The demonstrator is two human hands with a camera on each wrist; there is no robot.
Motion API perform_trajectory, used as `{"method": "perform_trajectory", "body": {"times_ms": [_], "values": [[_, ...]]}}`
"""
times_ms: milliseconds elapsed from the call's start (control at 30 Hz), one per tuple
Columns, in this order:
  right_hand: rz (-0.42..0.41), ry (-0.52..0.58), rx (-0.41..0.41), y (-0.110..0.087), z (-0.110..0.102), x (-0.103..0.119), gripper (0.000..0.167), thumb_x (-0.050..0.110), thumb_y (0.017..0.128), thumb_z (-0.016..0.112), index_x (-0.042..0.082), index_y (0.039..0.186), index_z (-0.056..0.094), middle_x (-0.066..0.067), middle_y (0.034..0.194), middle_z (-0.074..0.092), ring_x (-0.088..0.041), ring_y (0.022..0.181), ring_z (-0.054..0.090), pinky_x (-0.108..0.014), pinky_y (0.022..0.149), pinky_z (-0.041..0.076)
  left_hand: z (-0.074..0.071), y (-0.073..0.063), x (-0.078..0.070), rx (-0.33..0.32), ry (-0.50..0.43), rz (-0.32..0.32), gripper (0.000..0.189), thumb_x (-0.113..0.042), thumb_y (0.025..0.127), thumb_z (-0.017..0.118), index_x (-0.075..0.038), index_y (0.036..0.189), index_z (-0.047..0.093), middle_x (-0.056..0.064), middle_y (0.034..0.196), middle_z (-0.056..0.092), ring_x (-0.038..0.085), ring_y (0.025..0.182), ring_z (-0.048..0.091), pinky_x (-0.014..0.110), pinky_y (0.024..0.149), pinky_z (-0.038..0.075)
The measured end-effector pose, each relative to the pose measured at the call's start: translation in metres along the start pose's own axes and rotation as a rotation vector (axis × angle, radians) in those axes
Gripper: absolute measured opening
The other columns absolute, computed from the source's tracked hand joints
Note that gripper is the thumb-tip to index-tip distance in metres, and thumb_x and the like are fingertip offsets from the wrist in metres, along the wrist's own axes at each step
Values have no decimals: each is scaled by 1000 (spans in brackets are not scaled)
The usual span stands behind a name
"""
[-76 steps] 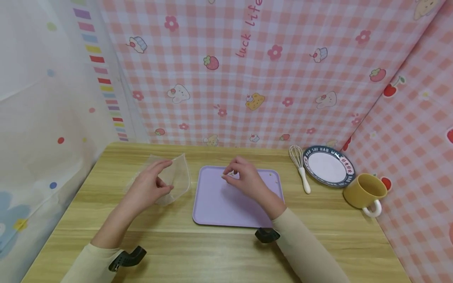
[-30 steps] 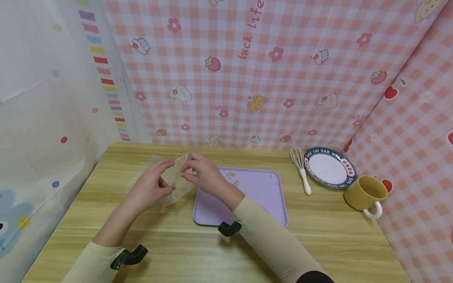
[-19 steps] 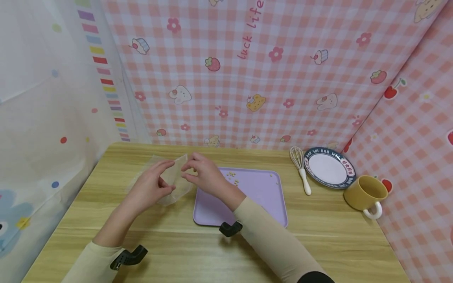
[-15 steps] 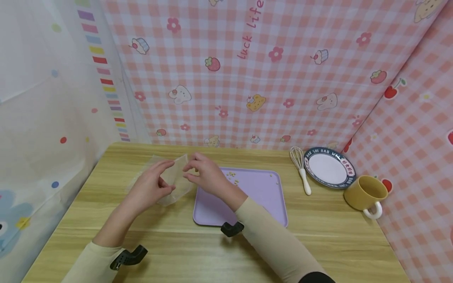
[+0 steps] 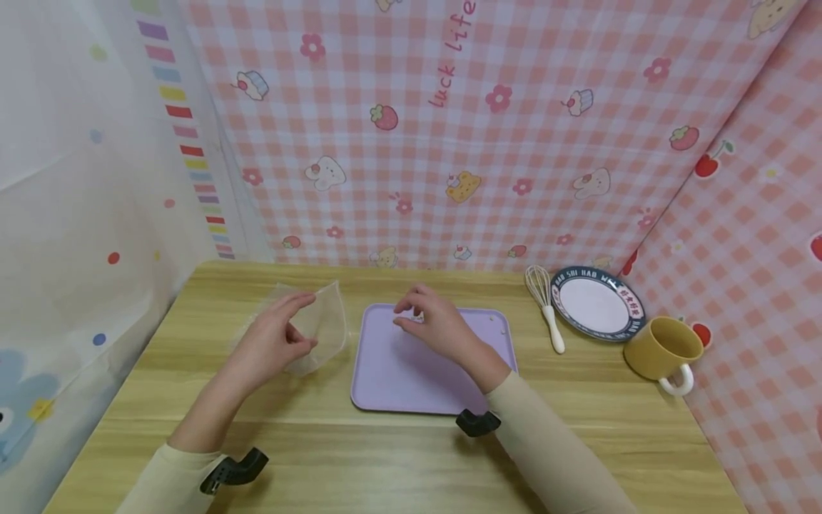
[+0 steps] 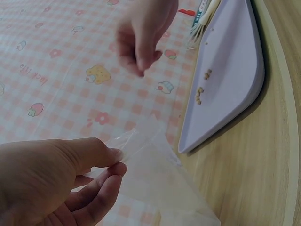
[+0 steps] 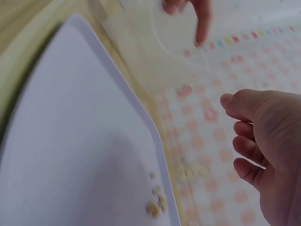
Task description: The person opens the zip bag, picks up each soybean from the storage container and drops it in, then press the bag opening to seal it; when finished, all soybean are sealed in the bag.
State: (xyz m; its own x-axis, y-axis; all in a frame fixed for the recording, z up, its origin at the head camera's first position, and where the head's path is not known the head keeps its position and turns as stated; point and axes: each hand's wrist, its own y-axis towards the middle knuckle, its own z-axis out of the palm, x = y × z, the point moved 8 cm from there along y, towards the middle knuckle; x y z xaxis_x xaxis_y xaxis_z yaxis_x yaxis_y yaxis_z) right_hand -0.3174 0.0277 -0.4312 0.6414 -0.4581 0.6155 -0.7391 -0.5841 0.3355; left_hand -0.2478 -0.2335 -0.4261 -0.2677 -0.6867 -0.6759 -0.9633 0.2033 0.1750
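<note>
My left hand (image 5: 272, 334) holds a clear plastic bag (image 5: 330, 328) by its edge left of the tray. The left wrist view shows its thumb and forefinger pinching the bag's film (image 6: 155, 169). My right hand (image 5: 437, 325) hovers over the lilac tray (image 5: 411, 385), thumb and fingers loosely bent and apart. Nothing shows between them in the right wrist view, where the right hand (image 7: 270, 136) is close by the tray's far edge. Small beige soybean-like pieces (image 6: 199, 94) lie on the tray near that edge; in the head view the right hand hides most of them.
To the right of the tray lies a whisk with a white handle (image 5: 553, 328). Beyond it are a dark-rimmed plate (image 5: 594, 303) and a yellow mug (image 5: 661, 348) with a white handle. Checked cloth (image 5: 411, 143) hangs behind the wooden table (image 5: 347, 457).
My right hand was at the bag's opening about a second ago. It has moved right, back over the tray. The left hand and the bag have stayed in place.
</note>
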Motion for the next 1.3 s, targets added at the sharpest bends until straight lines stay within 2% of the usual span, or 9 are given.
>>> {"method": "perform_trajectory", "body": {"times_ms": [233,400,567,767,1067,1300], "values": [[101,-19,-69,-31,-40,-42,13,10,100,85,6,111,80,-4,109,67,-27,96,65,-44,82,57,2,2,1,-5,11,-1,76,1,93,87,4,160,51,22,161,51,12,79,69,26,65,59],[181,-100,-122,-52,-66,-80,15,7,97,85,1,111,80,-9,107,68,-28,92,65,-41,79,54,1,3,2,-3,16,-2,76,1,93,87,3,160,51,22,161,51,13,80,69,26,65,59],[289,-174,-123,-71,-82,-116,15,6,97,84,1,110,79,-11,107,69,-28,93,65,-43,82,54,2,5,1,8,6,-12,76,1,93,87,3,161,51,22,161,51,13,81,70,27,65,59],[351,-191,-102,-84,-88,-139,14,4,98,83,-2,110,78,-14,106,67,-29,89,63,-43,79,54,4,6,1,10,12,3,76,2,93,87,5,160,50,24,161,50,13,80,70,26,66,60],[404,-246,-50,-84,-87,-157,15,7,99,81,-1,111,78,-15,106,66,-31,93,66,-48,83,58,5,6,0,7,11,11,76,1,93,87,6,160,50,24,161,50,12,80,70,26,67,60],[391,-294,-9,-81,-80,-167,12,8,99,82,2,109,80,-13,105,64,-31,94,65,-49,85,58,3,5,0,1,14,12,76,1,93,87,6,159,51,23,160,51,12,80,70,26,66,59]]}}
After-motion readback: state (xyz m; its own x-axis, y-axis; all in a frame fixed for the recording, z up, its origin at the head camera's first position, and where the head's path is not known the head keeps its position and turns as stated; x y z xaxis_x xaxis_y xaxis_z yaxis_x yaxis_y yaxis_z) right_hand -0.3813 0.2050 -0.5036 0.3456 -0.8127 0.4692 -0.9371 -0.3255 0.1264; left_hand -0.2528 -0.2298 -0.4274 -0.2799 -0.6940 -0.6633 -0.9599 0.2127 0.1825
